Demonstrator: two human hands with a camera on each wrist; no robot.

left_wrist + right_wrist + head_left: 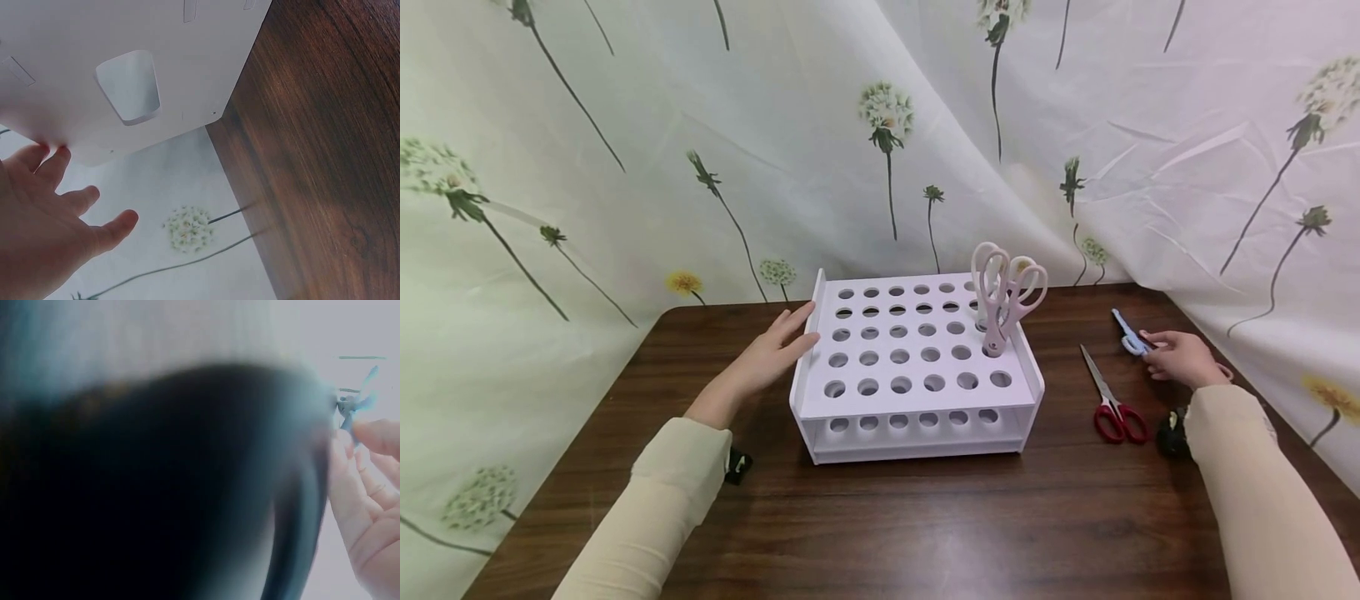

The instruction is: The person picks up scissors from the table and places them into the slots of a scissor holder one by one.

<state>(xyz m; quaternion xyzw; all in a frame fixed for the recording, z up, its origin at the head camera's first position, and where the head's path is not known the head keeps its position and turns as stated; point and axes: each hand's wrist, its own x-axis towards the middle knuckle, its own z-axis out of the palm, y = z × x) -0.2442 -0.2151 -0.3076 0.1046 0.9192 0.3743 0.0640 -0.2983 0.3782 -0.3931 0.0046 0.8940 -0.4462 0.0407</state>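
A white rack with rows of round holes stands on the table. My left hand rests its fingertips on the rack's left side panel, the fingers loosely extended. At the far right, my right hand pinches small light blue scissors between thumb and fingers; part of them is hidden by the hand. The right wrist view shows the same light blue scissors at the fingertips, though a dark blurred shape covers most of it. Pink-handled scissors stand upright in a right-column hole, with white-handled scissors behind.
Red-handled scissors lie on the dark wooden table between the rack and my right hand, blades pointing away. A pink loop shows just past that hand. A white dandelion-print cloth hangs behind the table and along its sides.
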